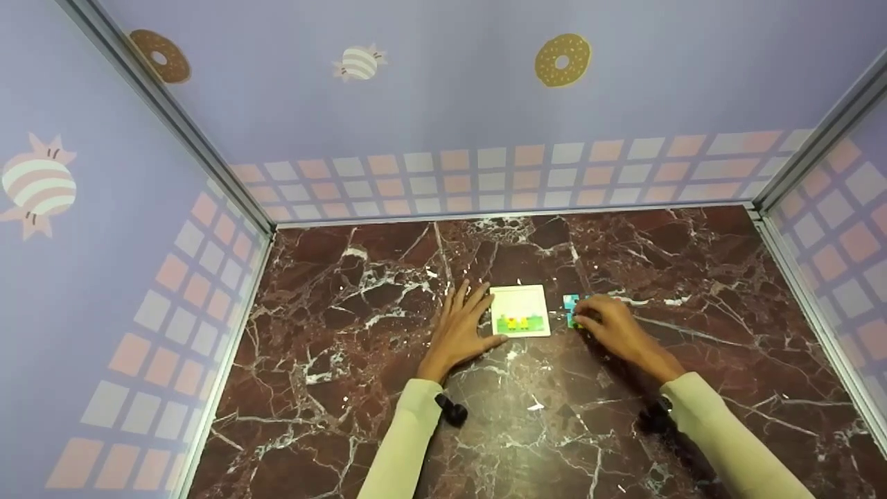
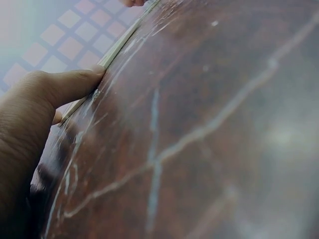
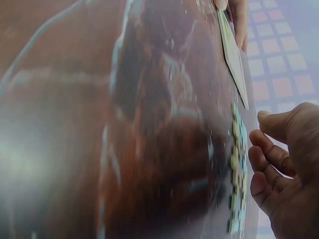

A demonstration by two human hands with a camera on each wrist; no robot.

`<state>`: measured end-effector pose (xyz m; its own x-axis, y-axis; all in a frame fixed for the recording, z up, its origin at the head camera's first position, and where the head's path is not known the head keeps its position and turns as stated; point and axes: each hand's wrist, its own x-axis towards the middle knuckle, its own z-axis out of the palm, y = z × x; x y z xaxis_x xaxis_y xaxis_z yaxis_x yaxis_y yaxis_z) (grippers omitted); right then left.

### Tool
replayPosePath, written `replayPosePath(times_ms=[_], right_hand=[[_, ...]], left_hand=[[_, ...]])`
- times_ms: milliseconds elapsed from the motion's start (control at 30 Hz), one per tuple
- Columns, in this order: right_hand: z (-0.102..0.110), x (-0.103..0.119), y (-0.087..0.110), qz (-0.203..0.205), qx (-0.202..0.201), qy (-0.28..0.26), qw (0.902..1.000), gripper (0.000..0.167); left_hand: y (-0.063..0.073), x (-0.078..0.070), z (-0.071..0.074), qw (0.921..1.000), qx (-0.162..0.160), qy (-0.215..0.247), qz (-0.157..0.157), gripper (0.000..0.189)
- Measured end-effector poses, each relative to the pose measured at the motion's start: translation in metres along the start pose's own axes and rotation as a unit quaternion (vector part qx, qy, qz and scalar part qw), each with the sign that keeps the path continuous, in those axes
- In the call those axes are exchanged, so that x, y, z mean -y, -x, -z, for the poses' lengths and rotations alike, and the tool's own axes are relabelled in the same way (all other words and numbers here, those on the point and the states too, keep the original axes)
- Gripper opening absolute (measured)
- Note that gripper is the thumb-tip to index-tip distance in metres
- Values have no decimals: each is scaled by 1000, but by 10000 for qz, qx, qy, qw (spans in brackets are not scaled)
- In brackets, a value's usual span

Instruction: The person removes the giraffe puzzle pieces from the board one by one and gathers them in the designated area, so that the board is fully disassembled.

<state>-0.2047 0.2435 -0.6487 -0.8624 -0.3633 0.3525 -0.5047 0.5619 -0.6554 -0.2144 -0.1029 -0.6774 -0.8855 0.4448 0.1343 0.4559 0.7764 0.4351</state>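
Note:
A small square puzzle board (image 1: 521, 299), pale with a green strip and yellow figures along its near side, lies flat on the table. My left hand (image 1: 459, 326) rests at its left side with fingers spread, and the thumb touches its near edge in the left wrist view. To the right of the board lie blue and green jigsaw pieces (image 1: 570, 302), partly hidden under my right hand (image 1: 613, 329). The right wrist view shows these pieces (image 3: 237, 169) in a row, with the loosely bent fingers (image 3: 266, 154) just above them. Nothing shows between that thumb and the fingers.
The dark red marbled tabletop (image 1: 332, 416) carries small white specks. A lilac back wall (image 1: 443, 104) with a checked band closes off the far side. Side walls with metal edge strips stand at left (image 1: 125, 277) and right (image 1: 845, 208).

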Motion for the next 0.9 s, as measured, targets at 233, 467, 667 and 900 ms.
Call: replayPosePath(times_ms=[233,467,667,900], right_hand=[[-15,11,-9,94,117,-12,9999,9],[-28,24,-18,197,312,-33,9993,8],[-39,34,-25,158,540,-145,9983,7],[-49,43,-33,164,616,-23,9980,7]], left_hand=[[0,0,0,10000,28,88,17,97],[1,1,0,10000,8,61,1,97],[1,0,-1,9999,44,129,84,98],[0,-1,0,9999,69,-15,119,97]])
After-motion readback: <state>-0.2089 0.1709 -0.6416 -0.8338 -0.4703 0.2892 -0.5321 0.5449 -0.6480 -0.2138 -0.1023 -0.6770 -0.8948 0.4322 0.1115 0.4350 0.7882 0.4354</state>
